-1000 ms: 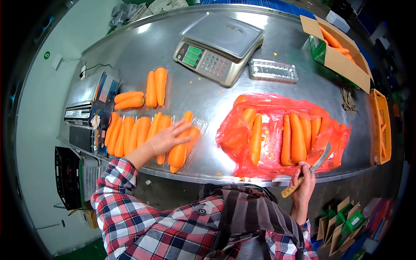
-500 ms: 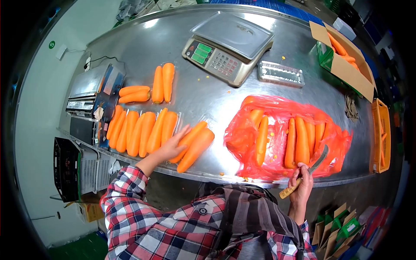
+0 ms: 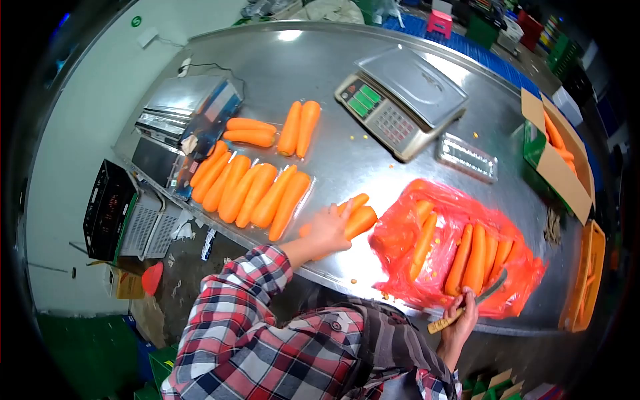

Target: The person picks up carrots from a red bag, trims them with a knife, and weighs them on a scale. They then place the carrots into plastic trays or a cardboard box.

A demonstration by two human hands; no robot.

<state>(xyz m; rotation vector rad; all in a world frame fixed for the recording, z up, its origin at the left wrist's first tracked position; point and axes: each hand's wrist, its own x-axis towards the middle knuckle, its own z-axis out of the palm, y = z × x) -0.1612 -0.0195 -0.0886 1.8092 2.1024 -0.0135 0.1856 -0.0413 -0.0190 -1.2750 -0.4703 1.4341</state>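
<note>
Left hand (image 3: 330, 230): palm down, fingers loosely spread over the blunt ends of two carrots (image 3: 358, 217), not closed round them.
Right hand (image 3: 460, 319): fisted on the pale wooden handle of a knife (image 3: 481, 295), blade lying flat at the near edge of the bag (image 3: 443, 200).
Two carrots: side by side on the counter (image 3: 347, 157), between the row (image 3: 257, 190) and the bag.
Doing it well: I'd press across both at once, since tapered round roots could roll on slick steel, and leave the blade parked.
Bag: thin red plastic, crinkled, with more carrots on it.
Row: smooth carrots packed close, apparently in clear trays; glare makes that uncertain.
Scale (image 3: 403, 100): flat steel pan, farther back.
</note>
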